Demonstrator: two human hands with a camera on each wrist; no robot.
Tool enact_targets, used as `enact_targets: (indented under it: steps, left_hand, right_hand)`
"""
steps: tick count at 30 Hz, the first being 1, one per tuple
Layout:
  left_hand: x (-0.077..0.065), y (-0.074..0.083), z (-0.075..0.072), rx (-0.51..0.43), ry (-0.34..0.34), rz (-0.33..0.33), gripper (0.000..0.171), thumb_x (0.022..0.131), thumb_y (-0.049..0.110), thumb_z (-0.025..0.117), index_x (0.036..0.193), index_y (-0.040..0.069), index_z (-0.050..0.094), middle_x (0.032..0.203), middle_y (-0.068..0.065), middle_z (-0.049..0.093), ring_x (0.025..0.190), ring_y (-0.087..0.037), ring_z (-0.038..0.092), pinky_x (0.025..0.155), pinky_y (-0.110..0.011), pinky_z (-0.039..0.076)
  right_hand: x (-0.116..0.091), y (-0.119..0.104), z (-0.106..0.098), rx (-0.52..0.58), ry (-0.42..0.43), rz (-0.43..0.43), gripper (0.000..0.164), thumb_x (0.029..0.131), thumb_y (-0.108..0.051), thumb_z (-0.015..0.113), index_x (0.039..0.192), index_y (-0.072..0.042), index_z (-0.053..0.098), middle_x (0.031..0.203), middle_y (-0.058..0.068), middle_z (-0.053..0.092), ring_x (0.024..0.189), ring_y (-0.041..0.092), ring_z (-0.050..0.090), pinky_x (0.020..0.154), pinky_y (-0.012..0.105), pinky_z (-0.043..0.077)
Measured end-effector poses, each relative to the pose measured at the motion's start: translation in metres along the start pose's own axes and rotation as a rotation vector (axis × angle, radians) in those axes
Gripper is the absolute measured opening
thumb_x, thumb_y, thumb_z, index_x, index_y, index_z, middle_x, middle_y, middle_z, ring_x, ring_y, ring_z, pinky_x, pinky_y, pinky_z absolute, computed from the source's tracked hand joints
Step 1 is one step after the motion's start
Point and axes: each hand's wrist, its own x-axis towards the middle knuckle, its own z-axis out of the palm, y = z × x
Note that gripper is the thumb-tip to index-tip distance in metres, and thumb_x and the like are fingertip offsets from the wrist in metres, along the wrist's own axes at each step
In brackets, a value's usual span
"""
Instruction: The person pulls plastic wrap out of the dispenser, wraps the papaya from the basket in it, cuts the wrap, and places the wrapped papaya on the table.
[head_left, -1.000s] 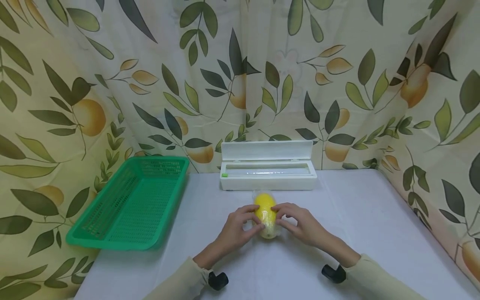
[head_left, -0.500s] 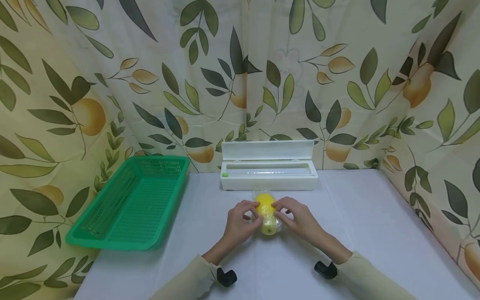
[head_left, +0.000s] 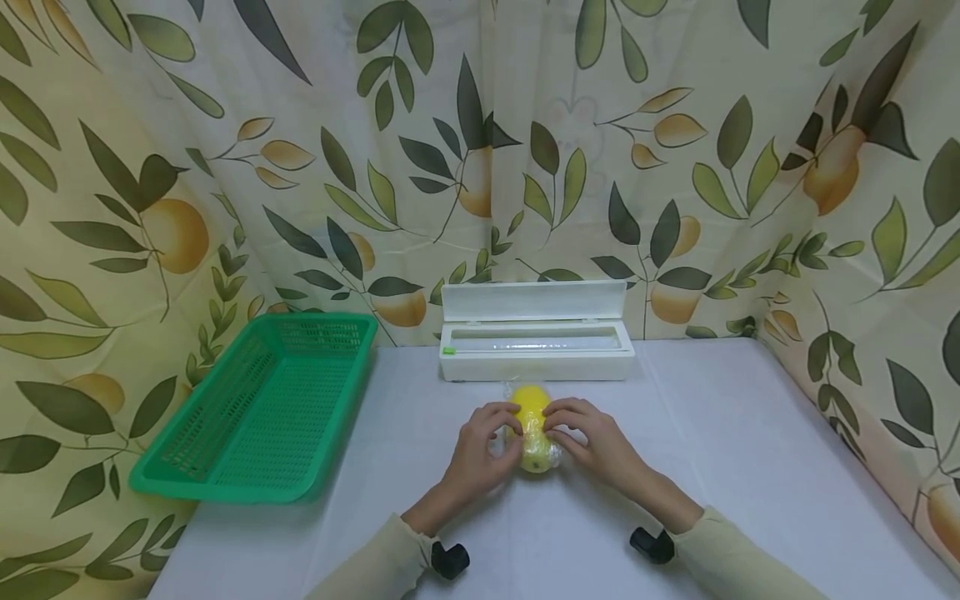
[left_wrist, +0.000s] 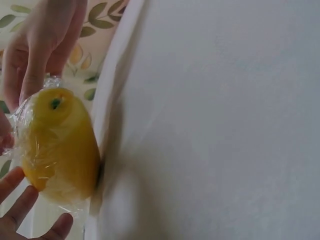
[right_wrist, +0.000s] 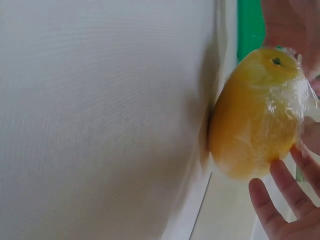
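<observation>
A yellow fruit (head_left: 532, 400), shaped like a mango and wrapped in clear cling film (right_wrist: 295, 95), lies on the white tablecloth with its pale green stem end toward me. From its left side my left hand (head_left: 480, 450) pinches the film between thumb and index finger, fingertips against the fruit. On the opposite side my right hand (head_left: 596, 442) grips the film the same way. The left wrist view shows the stem end of the fruit (left_wrist: 70, 145) and crinkled film gathered along its top. Both hands' other fingers are spread along the sides.
Behind the fruit stands a white cling film dispenser (head_left: 536, 367) with its lid raised and a roll inside. A green plastic basket (head_left: 225, 487) sits at the left of the table. A leaf-and-fruit patterned curtain (head_left: 510, 167) surrounds the back and sides.
Both hands have drawn in closer to the fruit, and their thumbs now sit higher along its sides. The fruit's near end has shifted slightly away. Basket and dispenser stay put.
</observation>
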Motion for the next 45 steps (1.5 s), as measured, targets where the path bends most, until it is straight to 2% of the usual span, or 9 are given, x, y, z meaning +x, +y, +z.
enact_targets:
  steps: [3, 7, 12, 19, 27, 30, 33, 37, 45]
  left_hand:
    - [0.003, 0.000, -0.002, 0.011, -0.007, 0.013, 0.009, 0.089, 0.020, 0.075, 0.091, 0.013, 0.069, 0.126, -0.006, 0.066, 0.117, -0.024, 0.060, 0.084, -0.044, 0.056]
    - [0.009, 0.001, -0.002, 0.017, -0.012, -0.030, 0.017, 0.086, 0.023, 0.083, 0.087, 0.013, 0.070, 0.121, -0.005, 0.066, 0.117, -0.022, 0.059, 0.090, -0.044, 0.055]
    - [0.015, -0.001, 0.000, 0.012, -0.014, -0.091, 0.018, 0.086, 0.022, 0.085, 0.080, 0.015, 0.069, 0.118, -0.004, 0.065, 0.113, -0.022, 0.058, 0.080, -0.044, 0.058]
    - [0.016, -0.003, 0.002, 0.001, -0.001, -0.081, 0.018, 0.086, 0.020, 0.083, 0.077, 0.014, 0.069, 0.115, -0.005, 0.064, 0.110, -0.023, 0.059, 0.078, -0.042, 0.058]
    - [0.007, -0.015, -0.008, -0.074, -0.089, -0.005, 0.005, 0.091, 0.016, 0.079, 0.093, 0.011, 0.078, 0.131, -0.004, 0.063, 0.117, -0.022, 0.062, 0.083, -0.040, 0.058]
    - [0.007, -0.019, -0.011, -0.096, -0.092, -0.002, 0.009, 0.091, 0.017, 0.080, 0.098, 0.012, 0.081, 0.139, -0.004, 0.060, 0.116, -0.024, 0.062, 0.083, -0.041, 0.058]
    - [0.009, -0.023, -0.011, -0.114, -0.087, -0.018, 0.021, 0.090, 0.016, 0.081, 0.110, 0.012, 0.078, 0.144, -0.006, 0.057, 0.123, -0.027, 0.059, 0.085, -0.044, 0.058]
    - [0.011, -0.028, -0.006, -0.115, -0.096, -0.038, 0.037, 0.088, 0.014, 0.083, 0.123, 0.013, 0.072, 0.145, -0.006, 0.058, 0.132, -0.025, 0.055, 0.085, -0.046, 0.058]
    - [0.016, -0.034, -0.001, -0.093, -0.099, -0.005, 0.034, 0.089, 0.015, 0.082, 0.121, 0.013, 0.072, 0.142, -0.004, 0.059, 0.130, -0.023, 0.056, 0.084, -0.042, 0.058]
  right_hand:
    - [-0.001, 0.001, -0.001, 0.011, -0.003, -0.020, 0.020, 0.085, -0.001, 0.082, 0.099, -0.014, 0.076, 0.117, 0.003, 0.071, 0.114, 0.025, 0.066, 0.094, 0.046, 0.056]
    - [-0.002, 0.005, 0.000, 0.011, -0.001, -0.057, 0.021, 0.084, -0.005, 0.083, 0.101, -0.014, 0.077, 0.119, 0.003, 0.070, 0.116, 0.024, 0.063, 0.095, 0.046, 0.055]
    - [-0.001, 0.009, 0.002, 0.012, 0.001, -0.072, 0.022, 0.083, -0.007, 0.084, 0.101, -0.017, 0.076, 0.120, 0.001, 0.069, 0.117, 0.024, 0.059, 0.096, 0.048, 0.052]
    - [0.003, 0.011, 0.001, 0.018, -0.018, -0.051, 0.022, 0.084, -0.009, 0.084, 0.101, -0.020, 0.075, 0.119, -0.002, 0.069, 0.113, 0.021, 0.057, 0.093, 0.046, 0.052]
    - [0.003, 0.016, -0.006, 0.077, -0.053, -0.028, 0.024, 0.084, -0.002, 0.081, 0.098, -0.021, 0.076, 0.123, 0.004, 0.068, 0.116, 0.027, 0.058, 0.096, 0.052, 0.050]
    - [0.003, 0.017, -0.005, 0.098, -0.071, -0.028, 0.024, 0.084, -0.002, 0.081, 0.097, -0.022, 0.076, 0.132, 0.011, 0.064, 0.122, 0.033, 0.058, 0.099, 0.057, 0.049]
    - [0.004, 0.018, -0.003, 0.133, -0.100, -0.031, 0.024, 0.086, -0.002, 0.080, 0.097, -0.022, 0.075, 0.141, 0.016, 0.060, 0.130, 0.039, 0.056, 0.104, 0.060, 0.046]
    - [0.004, 0.019, -0.001, 0.172, -0.126, -0.011, 0.023, 0.088, -0.003, 0.078, 0.097, -0.024, 0.072, 0.145, 0.015, 0.059, 0.135, 0.037, 0.054, 0.106, 0.056, 0.045]
    - [0.006, 0.023, -0.002, 0.206, -0.140, 0.060, 0.022, 0.089, -0.007, 0.078, 0.095, -0.027, 0.072, 0.144, 0.011, 0.059, 0.136, 0.037, 0.052, 0.108, 0.062, 0.041]
